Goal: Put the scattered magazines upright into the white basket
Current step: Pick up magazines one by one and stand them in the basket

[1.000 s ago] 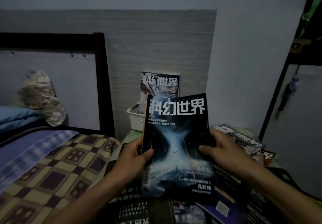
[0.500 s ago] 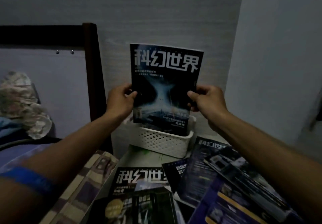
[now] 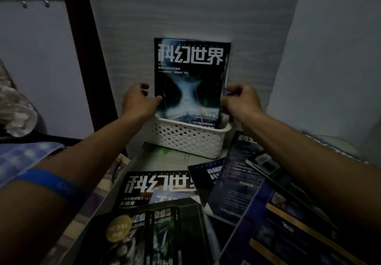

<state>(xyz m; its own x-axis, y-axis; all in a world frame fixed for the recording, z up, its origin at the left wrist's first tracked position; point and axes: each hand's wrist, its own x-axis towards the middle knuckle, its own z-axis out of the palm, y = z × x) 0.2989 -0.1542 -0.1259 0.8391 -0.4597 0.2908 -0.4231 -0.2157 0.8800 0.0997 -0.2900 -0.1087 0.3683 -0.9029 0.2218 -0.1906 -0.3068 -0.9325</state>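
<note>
Both hands were on the same dark, glossy magazine with the white title and pale hourglass swirl (image 3: 190,79). From where I watched, the left hand (image 3: 138,99) pinched its left edge, thumb on the cover and fingers curled behind, and the right hand (image 3: 240,99) gripped the right edge the same way. That magazine stood upright with its lower edge already down inside the white perforated plastic basket (image 3: 191,139), which sat against the grey wood-grain wall panel (image 3: 185,13). I could make out the edge of at least one more issue standing behind it on the right side, though how many were in there I could not tell.

I judged the task to be in its early part. One magazine was nearly seated and not yet released. In front of the basket, plenty lay flat: a black magazine with large white title characters (image 3: 156,184), a dark one with a gold round badge (image 3: 148,236) overlapping it, and to the right a loose overlapping heap of dark blue magazines (image 3: 257,192). All of those remained to be stood up in the basket.
</note>
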